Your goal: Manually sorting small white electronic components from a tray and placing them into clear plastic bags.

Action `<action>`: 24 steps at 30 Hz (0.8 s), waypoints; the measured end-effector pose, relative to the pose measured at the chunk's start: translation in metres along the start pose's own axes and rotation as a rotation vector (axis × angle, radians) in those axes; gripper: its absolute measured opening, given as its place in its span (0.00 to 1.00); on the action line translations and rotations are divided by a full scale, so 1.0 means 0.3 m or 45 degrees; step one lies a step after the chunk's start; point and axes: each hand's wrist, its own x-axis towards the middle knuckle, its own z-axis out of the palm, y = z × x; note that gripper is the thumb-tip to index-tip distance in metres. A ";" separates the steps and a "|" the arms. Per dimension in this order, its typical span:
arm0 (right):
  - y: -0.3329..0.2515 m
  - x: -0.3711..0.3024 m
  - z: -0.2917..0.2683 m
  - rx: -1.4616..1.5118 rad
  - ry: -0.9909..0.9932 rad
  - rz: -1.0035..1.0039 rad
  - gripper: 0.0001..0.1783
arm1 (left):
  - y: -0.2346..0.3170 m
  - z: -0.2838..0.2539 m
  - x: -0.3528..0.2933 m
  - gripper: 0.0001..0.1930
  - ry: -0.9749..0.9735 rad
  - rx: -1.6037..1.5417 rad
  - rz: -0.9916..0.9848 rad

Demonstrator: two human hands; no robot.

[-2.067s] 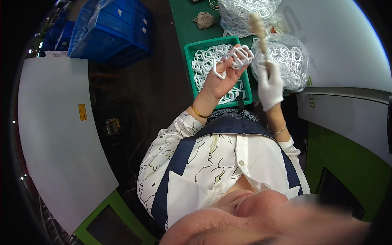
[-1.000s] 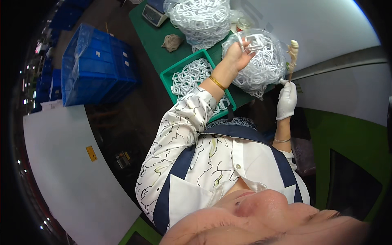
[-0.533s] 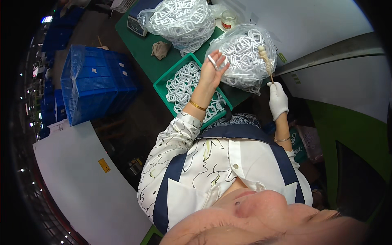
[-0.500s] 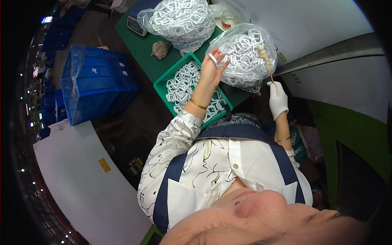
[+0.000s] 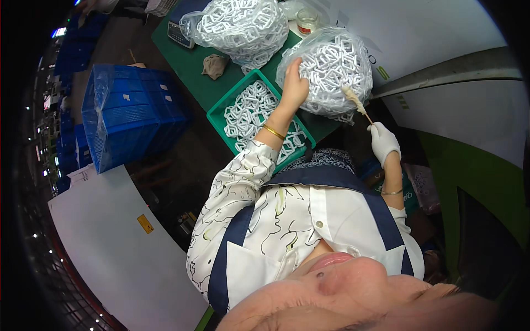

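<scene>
My bare left hand [image 5: 296, 91] is at the near left side of a clear plastic bag [image 5: 361, 49] filled with white angular open links [image 5: 333, 63]. Most of its fingers are turned away from view, so whether they grip anything is hidden. In my white-gloved right hand [image 5: 385, 144] is a thin wooden stick [image 5: 369, 118], pinched near its lower end. Cream-coloured cloth-like material [image 5: 352, 98] is wrapped round the stick's upper end, in front of the bag. Beneath my left forearm, a green tray [image 5: 219, 122] contains more white links [image 5: 248, 115].
A second bag of white links [image 5: 243, 25] stands farther left on the green table [image 5: 190, 69], near a crumpled brown cloth [image 5: 215, 65] and a calculator-like device [image 5: 180, 35]. Behind the bags is a glass jar [image 5: 306, 22]. Blue crates [image 5: 138, 113] stand to the left.
My left hand has gone from spread fingers, with something white at them, to the bag's side with fingers turned away. My right hand has lowered slightly, and the stick tilts more to the left.
</scene>
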 end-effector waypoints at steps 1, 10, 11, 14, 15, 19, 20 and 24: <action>0.003 0.001 -0.001 0.045 0.045 -0.015 0.19 | 0.027 -0.006 -0.011 0.29 0.000 -0.003 -0.002; -0.137 0.119 -0.003 0.071 0.223 -0.092 0.20 | 0.161 0.016 -0.005 0.23 -0.344 1.080 0.376; -0.163 0.126 -0.020 -0.004 0.176 -0.049 0.21 | 0.144 0.005 -0.007 0.23 -0.342 1.080 0.376; -0.248 0.097 -0.043 -0.123 0.073 -0.065 0.22 | 0.056 -0.057 -0.034 0.18 -0.236 1.017 0.429; -0.243 0.107 -0.018 -0.191 0.047 -0.128 0.23 | 0.066 -0.063 -0.047 0.18 -0.238 0.987 0.487; -0.305 0.053 0.056 -0.289 -0.137 -0.227 0.23 | 0.085 -0.120 -0.109 0.14 -0.123 0.761 0.547; -0.295 0.044 0.052 -0.292 -0.137 -0.229 0.23 | 0.087 -0.124 -0.122 0.14 -0.054 0.727 0.579; -0.214 0.011 -0.007 -0.305 -0.107 -0.212 0.21 | 0.117 -0.169 -0.227 0.18 -0.161 0.806 0.663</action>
